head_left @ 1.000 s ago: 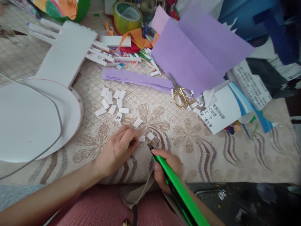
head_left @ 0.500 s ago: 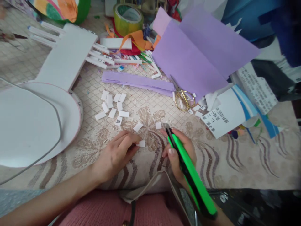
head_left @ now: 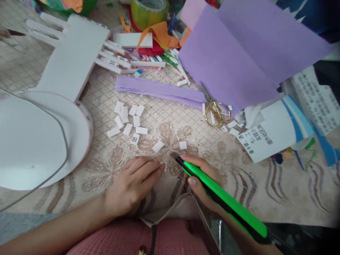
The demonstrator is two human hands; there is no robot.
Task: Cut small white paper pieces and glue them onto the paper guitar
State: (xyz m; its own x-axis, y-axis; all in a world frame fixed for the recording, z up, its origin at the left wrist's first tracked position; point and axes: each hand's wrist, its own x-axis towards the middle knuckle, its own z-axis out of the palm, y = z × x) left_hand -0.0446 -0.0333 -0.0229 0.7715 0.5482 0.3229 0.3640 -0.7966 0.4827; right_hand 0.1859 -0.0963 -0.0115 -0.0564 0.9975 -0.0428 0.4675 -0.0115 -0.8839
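My right hand is closed around a green and black utility knife. Its blade tip points left, just above the tablecloth and close to the fingertips of my left hand. Under those fingertips only a sliver of a small white foam-board piece shows; the fingers are together and hold it down on the cloth. Just beyond the hands lie two loose white pieces. Farther up and left is a cluster of several similar white pieces, one printed with a character.
White paddle-shaped board on the left, crossed by a grey cable. A folded purple strip, gold-handled scissors and purple sheets lie beyond. Yellow tape and scraps sit at the back, a printed card at right.
The knife has swung left and lower, its tip now near my left fingers. My left hand has shifted slightly right and covers most of the small piece. The view has tilted a little.
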